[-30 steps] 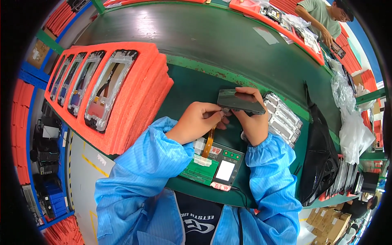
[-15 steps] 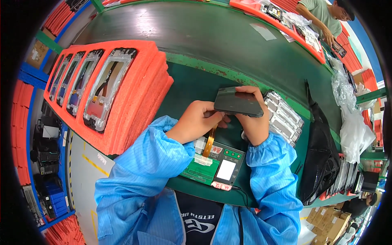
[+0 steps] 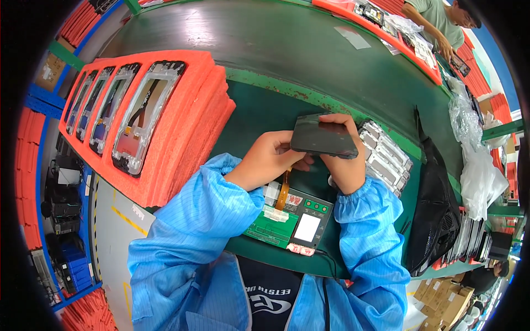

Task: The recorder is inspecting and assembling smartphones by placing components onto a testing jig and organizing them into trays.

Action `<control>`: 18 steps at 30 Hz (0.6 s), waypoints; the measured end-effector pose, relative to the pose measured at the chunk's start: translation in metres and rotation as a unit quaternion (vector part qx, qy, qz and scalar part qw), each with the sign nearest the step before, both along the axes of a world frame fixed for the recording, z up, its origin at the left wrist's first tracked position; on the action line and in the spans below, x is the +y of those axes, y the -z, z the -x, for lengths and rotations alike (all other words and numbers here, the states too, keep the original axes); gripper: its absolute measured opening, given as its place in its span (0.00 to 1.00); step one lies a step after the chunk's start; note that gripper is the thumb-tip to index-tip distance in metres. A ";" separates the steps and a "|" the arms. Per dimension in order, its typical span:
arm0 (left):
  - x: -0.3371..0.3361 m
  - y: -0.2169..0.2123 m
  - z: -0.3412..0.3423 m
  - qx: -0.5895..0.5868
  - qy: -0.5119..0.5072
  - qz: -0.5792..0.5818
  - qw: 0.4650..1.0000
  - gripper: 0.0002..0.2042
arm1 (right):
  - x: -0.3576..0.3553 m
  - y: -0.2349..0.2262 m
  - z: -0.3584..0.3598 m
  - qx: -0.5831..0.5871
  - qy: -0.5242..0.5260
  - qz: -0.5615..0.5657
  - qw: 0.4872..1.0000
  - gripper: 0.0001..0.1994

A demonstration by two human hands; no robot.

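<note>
Both my hands hold a dark flat display panel [image 3: 321, 137] above the green bench. My left hand [image 3: 270, 157] grips its left end from below; my right hand [image 3: 343, 160] clasps its right end, fingers over the top edge. An orange ribbon cable [image 3: 284, 190] hangs from the panel down to a green test board [image 3: 287, 220] with a small white screen, lying near the bench's front edge between my blue sleeves.
Orange foam trays [image 3: 165, 121] holding several metal frames are stacked at my left. A row of metal parts [image 3: 386, 157] lies to the right, next to a black fan [image 3: 436, 220]. A dark conveyor belt [image 3: 265, 44] runs behind; another person [image 3: 436, 22] works at the far side.
The panel has tilted and lifted a little in my hands, its dark face turning more toward me. My hands stay in the same place.
</note>
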State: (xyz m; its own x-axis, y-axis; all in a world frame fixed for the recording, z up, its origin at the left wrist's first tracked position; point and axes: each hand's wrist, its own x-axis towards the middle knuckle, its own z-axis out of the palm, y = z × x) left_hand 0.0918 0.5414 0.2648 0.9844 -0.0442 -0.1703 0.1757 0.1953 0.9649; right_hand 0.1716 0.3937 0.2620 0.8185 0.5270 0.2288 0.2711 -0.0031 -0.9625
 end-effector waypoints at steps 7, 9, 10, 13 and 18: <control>0.014 -0.002 -0.004 0.027 0.013 -0.074 0.997 0.10 | -0.001 -0.002 -0.001 -0.017 -0.009 0.020 1.000 0.12; 0.019 0.001 -0.006 0.101 -0.036 -0.015 0.994 0.11 | 0.000 -0.003 0.000 -0.028 -0.021 0.027 0.999 0.11; 0.018 0.000 -0.006 0.100 -0.035 -0.015 0.994 0.11 | 0.000 -0.004 0.000 -0.034 -0.027 0.031 0.999 0.10; 0.012 -0.005 -0.005 0.167 -0.075 0.324 0.928 0.13 | -0.004 -0.004 -0.004 -0.160 -0.106 0.082 0.978 0.09; 0.023 0.012 -0.001 0.128 -0.046 0.258 0.957 0.13 | -0.022 -0.039 -0.003 -0.221 -0.300 0.326 0.869 0.22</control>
State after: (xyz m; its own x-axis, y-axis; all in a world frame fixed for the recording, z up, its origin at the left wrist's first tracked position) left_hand 0.0924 0.5642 0.2529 0.9173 -0.1022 -0.3848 0.3521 0.6596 0.6641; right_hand 0.1745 0.3718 0.3015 0.2599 0.9640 -0.0559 0.7544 -0.2388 -0.6114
